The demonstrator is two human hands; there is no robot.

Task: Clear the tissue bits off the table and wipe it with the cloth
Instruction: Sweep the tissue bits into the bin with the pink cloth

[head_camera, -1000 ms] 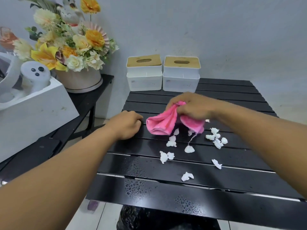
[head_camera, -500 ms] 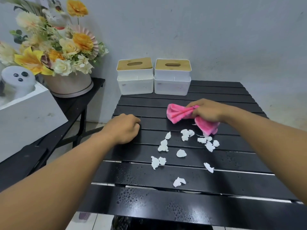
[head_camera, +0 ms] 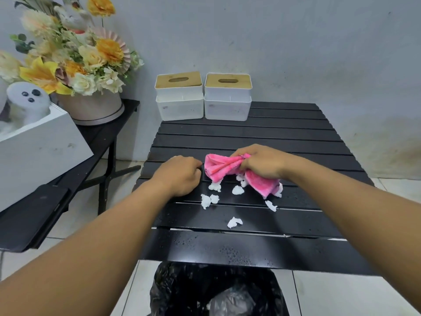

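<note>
Two bare hands work over a black slatted counter, one gripping a pink cloth among scattered white tissue bits.

At the bottom centre of the frame, a bin lined with a black bag (head_camera: 218,290) sits just below the near edge of the counter (head_camera: 250,249), whose near slats carry water droplets. Above it, around the middle of the frame, tissue bits (head_camera: 234,222) lie loose on the slats. The left hand (head_camera: 180,174) rests on the counter as a closed fist; whether it holds anything cannot be told. Just to its right, the right hand (head_camera: 262,163) is clamped on the bunched cloth (head_camera: 218,169), which touches the counter over some of the bits. Farther back, two white tissue boxes (head_camera: 202,96) with wooden lids stand side by side against the wall. In the upper left, a flower arrangement (head_camera: 75,55) sits on a separate side table.
</note>
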